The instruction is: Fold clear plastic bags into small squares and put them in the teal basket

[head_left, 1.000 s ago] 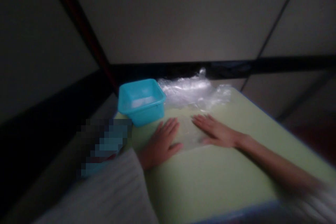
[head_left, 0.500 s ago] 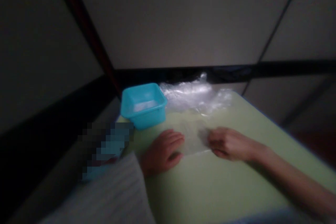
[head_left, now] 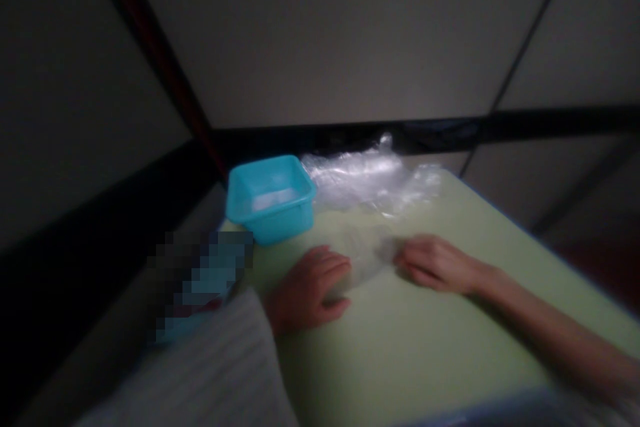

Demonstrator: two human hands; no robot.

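Observation:
A thin clear plastic bag point(head_left: 367, 257) lies on the pale yellow-green tabletop between my hands, faint and blurred. My left hand point(head_left: 315, 287) rests at its left side, fingers stretched out and thumb apart. At the right edge of the bag, my right hand point(head_left: 433, 263) is closed, with its fingertips gripping the plastic. A dim grey patch shows beside those fingertips; what it is cannot be made out.
Behind the left hand stands a turquoise plastic basin point(head_left: 283, 220) with something whitish inside. Crumpled clear plastic point(head_left: 370, 177) lies along the table's point(head_left: 400, 360) far side, near a wall of pale panels point(head_left: 340, 40). A pixelated patch covers an area at left.
My right hand has shifted slightly away from me. The bag's near edge, straighter before, now curves up towards the right hand. My left hand stays in place.

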